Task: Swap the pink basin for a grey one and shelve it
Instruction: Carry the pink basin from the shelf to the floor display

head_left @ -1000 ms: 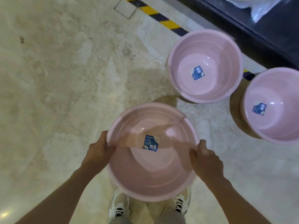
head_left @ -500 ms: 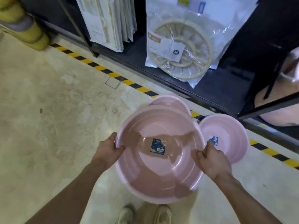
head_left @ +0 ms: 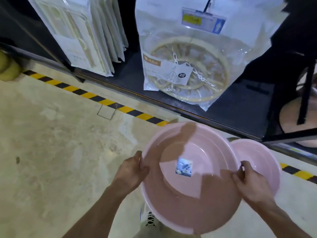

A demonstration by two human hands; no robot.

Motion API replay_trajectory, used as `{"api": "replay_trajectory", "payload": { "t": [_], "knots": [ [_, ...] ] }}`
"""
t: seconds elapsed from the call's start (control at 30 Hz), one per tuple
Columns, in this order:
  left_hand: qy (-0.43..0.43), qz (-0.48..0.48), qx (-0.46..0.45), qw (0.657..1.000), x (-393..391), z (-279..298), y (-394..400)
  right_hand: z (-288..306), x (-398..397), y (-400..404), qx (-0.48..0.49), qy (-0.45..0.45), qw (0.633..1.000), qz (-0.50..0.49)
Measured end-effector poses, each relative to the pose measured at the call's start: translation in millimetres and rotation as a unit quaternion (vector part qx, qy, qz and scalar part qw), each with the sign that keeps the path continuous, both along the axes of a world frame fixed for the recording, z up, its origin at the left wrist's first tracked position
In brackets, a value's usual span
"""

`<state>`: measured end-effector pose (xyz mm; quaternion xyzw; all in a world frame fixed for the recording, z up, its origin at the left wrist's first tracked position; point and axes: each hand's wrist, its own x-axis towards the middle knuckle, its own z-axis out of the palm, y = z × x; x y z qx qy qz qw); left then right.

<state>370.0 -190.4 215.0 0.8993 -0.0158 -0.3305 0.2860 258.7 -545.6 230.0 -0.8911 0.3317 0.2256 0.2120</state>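
Pink basin [head_left: 188, 194] held above floor, empty save a blue label [head_left: 183, 167] on its bottom. Left hand [head_left: 133, 170] and right hand [head_left: 250, 184] pinch opposite rims, fingers closed over the edges. Second pink basin [head_left: 262, 160] beyond right fingers, partly hidden. Label print blurred.

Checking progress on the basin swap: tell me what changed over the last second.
The pink basin was lifted off the floor toward the dark shelf, hiding one floor basin; another shows behind it. Unchanged: left hand and right hand grip opposite rims.
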Motion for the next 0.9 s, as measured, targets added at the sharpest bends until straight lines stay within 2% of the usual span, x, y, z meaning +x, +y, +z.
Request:
{"api": "replay_trajectory", "payload": {
  "t": [0.2,0.37,0.47,0.6,0.77,0.9],
  "knots": [
    [0.002,0.005,0.038,0.999,50.9,-75.6,-13.4,-75.8,40.3,-4.8,-0.008,0.019,1.000,-0.021],
    [-0.043,-0.013,0.071,0.996,70.1,-151.5,-27.1,-143.7,64.6,-11.9,0.011,0.023,0.999,-0.042],
    [-0.023,-0.012,0.076,0.997,71.0,-186.3,-29.3,-180.1,71.5,-15.0,0.014,0.027,0.999,-0.038],
    [0.020,-0.019,0.062,0.998,63.0,-214.2,-30.4,-210.8,75.9,-17.2,-0.008,0.032,0.999,0.013],
    [0.061,-0.049,0.101,0.992,61.8,-233.3,-33.7,-238.6,72.2,-12.1,-0.019,0.058,0.997,0.038],
    [0.072,0.006,0.099,0.992,63.1,-244.0,-38.1,-258.4,74.3,-12.6,-0.025,0.088,0.995,0.038]
  ]
}}
